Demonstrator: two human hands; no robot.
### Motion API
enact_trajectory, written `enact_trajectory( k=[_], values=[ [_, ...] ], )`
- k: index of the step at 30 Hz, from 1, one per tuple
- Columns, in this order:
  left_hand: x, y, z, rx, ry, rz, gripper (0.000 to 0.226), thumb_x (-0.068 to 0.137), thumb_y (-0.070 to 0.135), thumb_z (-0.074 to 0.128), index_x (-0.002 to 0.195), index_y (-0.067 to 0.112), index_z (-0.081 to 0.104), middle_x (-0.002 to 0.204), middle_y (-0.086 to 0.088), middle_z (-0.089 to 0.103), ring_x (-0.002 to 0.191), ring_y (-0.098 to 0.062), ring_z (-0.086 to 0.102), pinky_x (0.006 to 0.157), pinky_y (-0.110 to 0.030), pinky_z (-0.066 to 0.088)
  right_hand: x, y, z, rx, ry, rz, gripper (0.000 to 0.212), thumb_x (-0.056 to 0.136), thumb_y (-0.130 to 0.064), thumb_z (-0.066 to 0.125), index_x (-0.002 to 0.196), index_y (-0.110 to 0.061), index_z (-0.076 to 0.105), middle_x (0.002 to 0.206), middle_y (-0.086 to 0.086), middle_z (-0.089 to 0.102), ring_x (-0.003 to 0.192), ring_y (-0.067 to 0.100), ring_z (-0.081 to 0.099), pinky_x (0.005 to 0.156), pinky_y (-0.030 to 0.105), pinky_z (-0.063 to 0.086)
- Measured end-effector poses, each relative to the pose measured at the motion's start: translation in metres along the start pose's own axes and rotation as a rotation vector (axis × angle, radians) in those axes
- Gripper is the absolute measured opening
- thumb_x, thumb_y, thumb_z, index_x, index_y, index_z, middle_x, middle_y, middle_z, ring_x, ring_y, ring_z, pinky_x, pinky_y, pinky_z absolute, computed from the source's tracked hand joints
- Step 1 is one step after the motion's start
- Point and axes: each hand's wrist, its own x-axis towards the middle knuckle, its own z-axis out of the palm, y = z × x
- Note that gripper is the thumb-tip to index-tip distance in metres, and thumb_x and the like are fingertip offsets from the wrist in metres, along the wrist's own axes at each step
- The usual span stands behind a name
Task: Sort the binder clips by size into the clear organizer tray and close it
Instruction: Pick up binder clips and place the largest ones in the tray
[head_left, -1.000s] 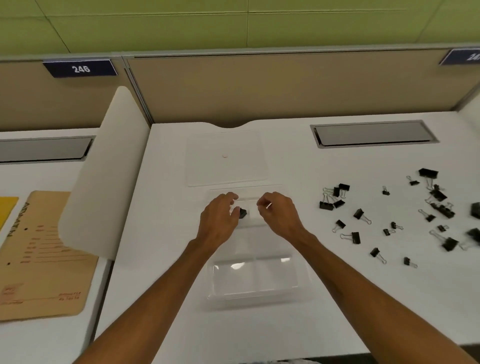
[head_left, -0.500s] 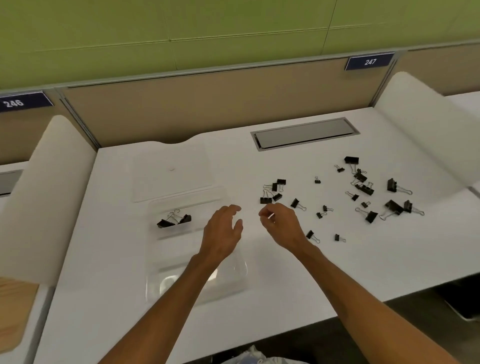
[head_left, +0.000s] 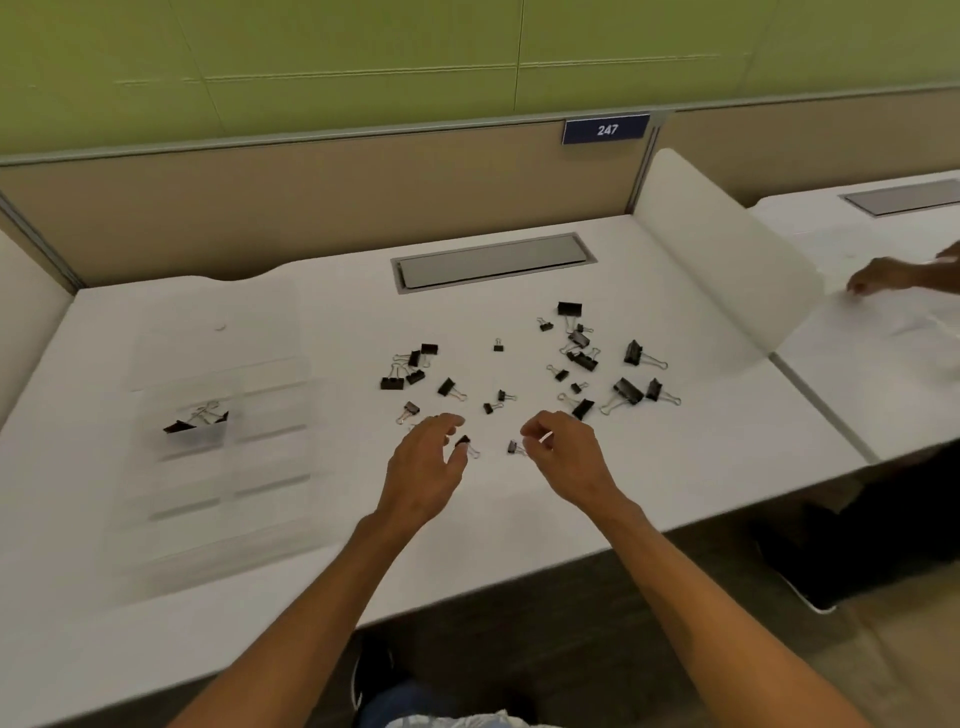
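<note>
Stretching near-to-far, clear organizer tray (head_left: 270, 457) lies open.

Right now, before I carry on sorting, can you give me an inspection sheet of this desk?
Surface: white desk, flat, evenly lit.
Job's things: clear organizer tray at left, blurred, its lid laid open behind it; sorted binder clips in one far-left compartment; loose binder clips of mixed sizes scattered to its right.
Clutter: nothing seen.
Hands: left hand open above a small clip; right hand has its fingers curled beside a second small clip, grip unclear.
Cables: nothing seen; cable hatch shut.
Surroundings: beige partition, plate 247, white side divider, another person's hand at the next desk.
</note>
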Motion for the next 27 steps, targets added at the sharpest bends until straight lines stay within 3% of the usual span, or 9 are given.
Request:
enact_trajectory(
  k=[6,19,22,27],
  values=[
    [0.003,0.035,0.04,0.0,-0.064,0.032,0.033,0.095,0.027,0.058,0.128,0.023,0.056,0.122,0.003,0.061,0.106,-0.011,0.058,0.092,-0.03,0.05,-0.009,0.043,-0.04,-0.017,0.042,0.057,0.014,0.094,-0.021,0.062,0.106,-0.017,0.068,0.105,-0.002,0.067,0.081,0.01,0.062,0.074,0.021,0.05],
    [0.074,0.068,0.122,-0.022,-0.171,0.021,0.033,0.092,0.026,0.06,0.125,0.026,0.057,0.117,0.007,0.061,0.102,-0.009,0.058,0.09,-0.04,0.054,0.042,0.119,-0.084,-0.011,0.075,0.175,0.012,0.094,-0.019,0.062,0.104,-0.017,0.068,0.102,-0.003,0.067,0.078,0.006,0.062,0.07,0.016,0.049],
    [0.101,0.074,0.143,-0.031,-0.187,0.001,0.033,0.092,0.024,0.06,0.125,0.025,0.057,0.116,0.006,0.061,0.103,-0.009,0.058,0.09,-0.039,0.054,0.069,0.14,-0.092,-0.027,0.047,0.189,0.013,0.092,-0.017,0.063,0.104,-0.017,0.069,0.101,-0.003,0.066,0.079,0.008,0.063,0.074,0.025,0.054],
    [0.14,0.084,0.169,-0.034,-0.199,-0.039,0.032,0.093,0.023,0.059,0.125,0.022,0.058,0.116,0.004,0.062,0.104,-0.012,0.058,0.09,-0.034,0.051,0.111,0.17,-0.104,-0.321,-0.088,0.104,0.029,0.09,-0.011,0.062,0.118,-0.018,0.062,0.109,0.0,0.059,0.094,0.02,0.059,0.078,0.033,0.05]
  ],
)
